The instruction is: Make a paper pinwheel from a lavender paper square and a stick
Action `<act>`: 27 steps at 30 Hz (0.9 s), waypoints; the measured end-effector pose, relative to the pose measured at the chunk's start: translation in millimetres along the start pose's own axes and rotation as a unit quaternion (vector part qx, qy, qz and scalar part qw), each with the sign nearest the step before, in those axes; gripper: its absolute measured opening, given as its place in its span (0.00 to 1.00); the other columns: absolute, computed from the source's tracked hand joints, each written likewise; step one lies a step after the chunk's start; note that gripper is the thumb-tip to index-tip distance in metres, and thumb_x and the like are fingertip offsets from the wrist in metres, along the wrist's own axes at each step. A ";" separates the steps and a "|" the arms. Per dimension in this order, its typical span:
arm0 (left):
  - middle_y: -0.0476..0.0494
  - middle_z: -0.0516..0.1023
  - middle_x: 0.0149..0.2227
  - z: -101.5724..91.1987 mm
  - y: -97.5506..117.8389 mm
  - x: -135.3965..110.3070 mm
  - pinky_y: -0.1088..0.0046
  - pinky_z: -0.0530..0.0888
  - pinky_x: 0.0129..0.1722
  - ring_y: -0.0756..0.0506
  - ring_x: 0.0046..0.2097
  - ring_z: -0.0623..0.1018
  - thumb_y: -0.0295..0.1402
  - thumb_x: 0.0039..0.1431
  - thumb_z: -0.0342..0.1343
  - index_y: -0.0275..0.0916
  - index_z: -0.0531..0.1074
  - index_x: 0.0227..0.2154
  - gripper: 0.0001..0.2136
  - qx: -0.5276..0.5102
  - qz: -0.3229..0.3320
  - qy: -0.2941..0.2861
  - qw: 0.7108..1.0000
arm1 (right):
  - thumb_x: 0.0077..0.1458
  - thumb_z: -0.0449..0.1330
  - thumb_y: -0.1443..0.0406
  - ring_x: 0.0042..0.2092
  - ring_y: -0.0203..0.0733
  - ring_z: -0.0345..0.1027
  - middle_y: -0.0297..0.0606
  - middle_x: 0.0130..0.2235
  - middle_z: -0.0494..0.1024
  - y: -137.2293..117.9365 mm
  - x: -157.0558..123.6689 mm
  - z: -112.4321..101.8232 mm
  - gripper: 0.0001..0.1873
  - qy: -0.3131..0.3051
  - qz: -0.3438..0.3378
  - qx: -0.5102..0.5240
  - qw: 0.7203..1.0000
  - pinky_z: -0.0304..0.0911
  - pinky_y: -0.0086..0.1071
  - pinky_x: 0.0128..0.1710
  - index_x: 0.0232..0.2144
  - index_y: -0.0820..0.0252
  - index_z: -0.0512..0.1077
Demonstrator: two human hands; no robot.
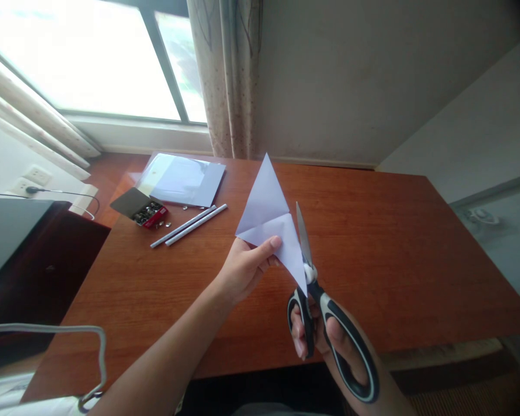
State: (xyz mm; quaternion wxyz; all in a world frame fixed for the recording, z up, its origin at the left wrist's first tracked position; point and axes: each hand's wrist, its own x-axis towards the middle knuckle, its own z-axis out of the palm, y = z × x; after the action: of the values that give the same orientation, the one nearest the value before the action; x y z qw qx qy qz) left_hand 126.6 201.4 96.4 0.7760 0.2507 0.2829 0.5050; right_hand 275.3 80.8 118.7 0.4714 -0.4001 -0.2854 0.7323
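Over the middle of one tabletop (398, 248), the right hand (323, 341) had its fingers through one pair of scissors (311, 274) while the left hand (245, 271) pinched one folded paper (269, 211) alongside; two white rods (196, 226) and one open box (132, 202) lay far left.

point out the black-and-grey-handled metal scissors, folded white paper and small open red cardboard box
Scissors (311, 274), head view: the white part at the pivot
Folded paper (268, 204), head view: upper section above the crease
Red box (158, 220), head view: its red side wall
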 end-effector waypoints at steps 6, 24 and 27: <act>0.44 0.82 0.35 1.5 0.6 -0.6 0.75 0.78 0.30 0.47 0.32 0.80 0.32 0.51 0.71 0.34 0.77 0.42 0.16 0.008 0.001 0.000 1.000 | 0.53 0.66 0.42 0.26 0.33 0.67 0.35 0.30 0.74 0.6 -0.7 0.7 0.26 0.019 0.010 -0.013 1.000 0.61 0.28 0.27 0.37 0.59 0.74; 0.44 0.81 0.33 2.4 0.6 -0.7 0.77 0.77 0.28 0.49 0.31 0.79 0.32 0.50 0.72 0.34 0.77 0.40 0.15 0.003 -0.003 0.000 1.000 | 0.51 0.66 0.40 0.27 0.35 0.67 0.36 0.30 0.73 -3.5 -2.4 5.9 0.29 0.037 0.013 -0.067 0.997 0.62 0.30 0.28 0.35 0.60 0.73; 0.44 0.82 0.34 2.7 0.7 -0.9 0.77 0.77 0.29 0.49 0.31 0.80 0.33 0.50 0.72 0.33 0.77 0.40 0.16 0.001 -0.001 0.001 1.000 | 0.53 0.66 0.42 0.27 0.35 0.67 0.36 0.30 0.73 -0.9 -1.9 2.8 0.27 0.021 0.008 -0.059 0.998 0.61 0.30 0.28 0.36 0.60 0.72</act>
State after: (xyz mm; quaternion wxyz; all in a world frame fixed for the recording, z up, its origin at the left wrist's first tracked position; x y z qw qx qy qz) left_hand 127.7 200.6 99.0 0.7758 0.2510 0.2846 0.5041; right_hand 273.7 79.3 121.4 0.4472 -0.4448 -0.3146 0.7093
